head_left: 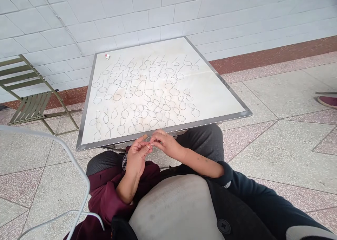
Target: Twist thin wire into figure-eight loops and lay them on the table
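Meeting just off the near edge of the white table (218,96), the left hand (137,151) and the right hand (164,143) work fingertip to fingertip over the lap. Both have thumb and forefinger clamped on a thin wire (148,138), part of which curves up between them beside the table's metal rim (200,125); its full shape is too small to make out. Bent wire pieces (142,108) cover much of the tabletop: toward the far edge lie single loops with straight tails, and closer to the near edge are figure-eight shapes, some overlapping. A small white and red item (107,57) sits by the far left corner. Beyond the left edge stands a green folding chair (33,103), against the tiled wall (147,11). Pale curved tubes (81,169) cross the lower left, and a dark red shoe (328,101) shows on the floor (263,145) well off the right edge.
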Action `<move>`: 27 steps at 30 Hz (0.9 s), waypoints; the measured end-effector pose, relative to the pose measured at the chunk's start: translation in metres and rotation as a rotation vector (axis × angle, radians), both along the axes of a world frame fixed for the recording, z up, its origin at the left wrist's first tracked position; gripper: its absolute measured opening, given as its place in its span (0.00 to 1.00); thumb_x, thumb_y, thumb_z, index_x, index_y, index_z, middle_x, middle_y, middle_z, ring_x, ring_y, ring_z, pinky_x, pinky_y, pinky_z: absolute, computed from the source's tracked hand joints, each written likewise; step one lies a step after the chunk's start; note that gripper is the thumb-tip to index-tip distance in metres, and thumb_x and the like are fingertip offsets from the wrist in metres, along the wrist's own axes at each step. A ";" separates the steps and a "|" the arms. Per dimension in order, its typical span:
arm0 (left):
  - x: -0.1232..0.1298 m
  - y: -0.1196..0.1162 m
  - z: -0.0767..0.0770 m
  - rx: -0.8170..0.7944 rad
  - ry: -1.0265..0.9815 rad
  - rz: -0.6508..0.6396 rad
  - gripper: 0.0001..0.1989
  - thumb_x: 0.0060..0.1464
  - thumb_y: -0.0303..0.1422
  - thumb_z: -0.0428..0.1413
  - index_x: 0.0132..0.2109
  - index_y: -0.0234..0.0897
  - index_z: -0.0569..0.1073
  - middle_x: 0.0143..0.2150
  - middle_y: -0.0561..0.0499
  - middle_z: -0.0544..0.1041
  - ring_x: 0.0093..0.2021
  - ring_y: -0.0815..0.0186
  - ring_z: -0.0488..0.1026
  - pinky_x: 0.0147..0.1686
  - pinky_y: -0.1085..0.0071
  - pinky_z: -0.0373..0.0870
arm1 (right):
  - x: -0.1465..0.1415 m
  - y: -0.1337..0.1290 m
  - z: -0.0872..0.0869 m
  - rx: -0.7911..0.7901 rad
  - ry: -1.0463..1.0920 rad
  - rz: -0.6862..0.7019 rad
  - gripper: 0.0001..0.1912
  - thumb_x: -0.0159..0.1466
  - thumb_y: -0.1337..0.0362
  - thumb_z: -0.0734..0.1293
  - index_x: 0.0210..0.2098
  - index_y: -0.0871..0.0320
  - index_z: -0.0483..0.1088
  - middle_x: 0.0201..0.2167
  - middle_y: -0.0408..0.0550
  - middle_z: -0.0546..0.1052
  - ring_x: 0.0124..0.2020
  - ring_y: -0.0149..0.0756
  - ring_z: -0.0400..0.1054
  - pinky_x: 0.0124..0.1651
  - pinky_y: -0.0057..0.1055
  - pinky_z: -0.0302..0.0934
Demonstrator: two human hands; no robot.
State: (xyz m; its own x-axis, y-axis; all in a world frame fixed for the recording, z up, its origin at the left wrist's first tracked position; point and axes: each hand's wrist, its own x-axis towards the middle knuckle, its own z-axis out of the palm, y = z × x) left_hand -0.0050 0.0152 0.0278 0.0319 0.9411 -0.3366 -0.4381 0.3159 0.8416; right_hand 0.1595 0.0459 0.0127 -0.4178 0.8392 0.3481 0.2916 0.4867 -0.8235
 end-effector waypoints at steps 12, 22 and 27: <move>0.002 -0.001 0.001 0.079 0.199 -0.048 0.20 0.44 0.30 0.65 0.47 0.36 0.76 0.31 0.54 0.75 0.31 0.70 0.71 0.34 0.72 0.71 | -0.002 0.019 0.015 0.152 -0.130 0.151 0.05 0.67 0.65 0.64 0.37 0.55 0.72 0.35 0.48 0.72 0.40 0.38 0.63 0.45 0.36 0.62; 0.001 -0.002 0.001 0.028 0.235 -0.067 0.22 0.42 0.33 0.66 0.48 0.36 0.75 0.30 0.53 0.73 0.30 0.70 0.69 0.28 0.73 0.73 | -0.007 0.011 0.015 0.014 -0.098 0.001 0.04 0.65 0.70 0.64 0.34 0.57 0.69 0.33 0.46 0.72 0.39 0.36 0.64 0.43 0.33 0.60; 0.001 -0.002 -0.001 0.033 0.223 -0.078 0.21 0.43 0.33 0.65 0.47 0.37 0.76 0.30 0.54 0.73 0.30 0.70 0.70 0.28 0.73 0.74 | -0.013 0.010 0.010 -0.044 -0.066 -0.034 0.05 0.65 0.72 0.65 0.32 0.58 0.69 0.31 0.46 0.72 0.38 0.35 0.64 0.43 0.33 0.59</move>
State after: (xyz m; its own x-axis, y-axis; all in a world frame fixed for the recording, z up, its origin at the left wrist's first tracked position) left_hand -0.0040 0.0129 0.0271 0.0330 0.9492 -0.3129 -0.2152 0.3124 0.9252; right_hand 0.1468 0.0554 0.0224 -0.4096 0.8672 0.2833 0.3612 0.4393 -0.8225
